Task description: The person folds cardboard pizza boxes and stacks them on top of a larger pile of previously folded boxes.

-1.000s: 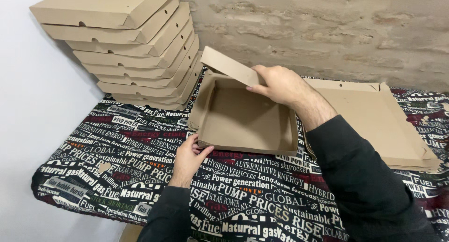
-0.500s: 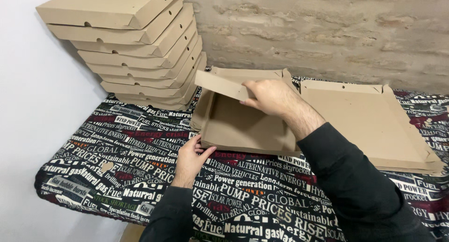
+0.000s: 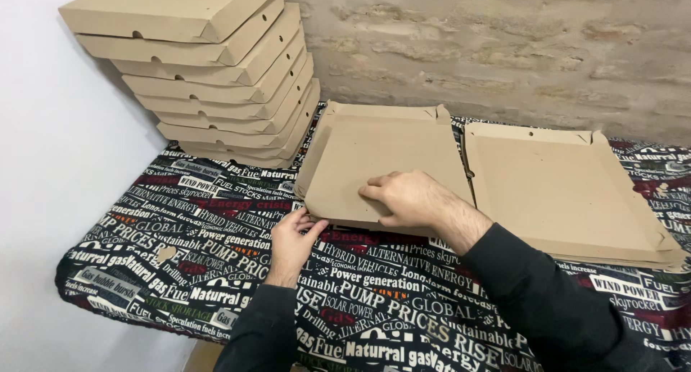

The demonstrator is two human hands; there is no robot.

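Note:
A brown cardboard pizza box (image 3: 381, 152) lies in the middle of the table with its lid folded down flat. My right hand (image 3: 403, 198) presses on the lid near its front edge, fingers curled over it. My left hand (image 3: 294, 237) touches the box's front left corner with its fingertips. Both arms wear dark sleeves.
A tall stack of closed pizza boxes (image 3: 209, 70) stands at the back left against the white wall. A pile of flat unfolded box blanks (image 3: 561, 192) lies to the right. The table has a black cloth (image 3: 194, 250) printed with words, and a brick wall (image 3: 489, 48) rises behind.
My right hand has swung the lid from raised at the back down onto the box and now rests on it near the front. My left hand has stayed at the front corner.

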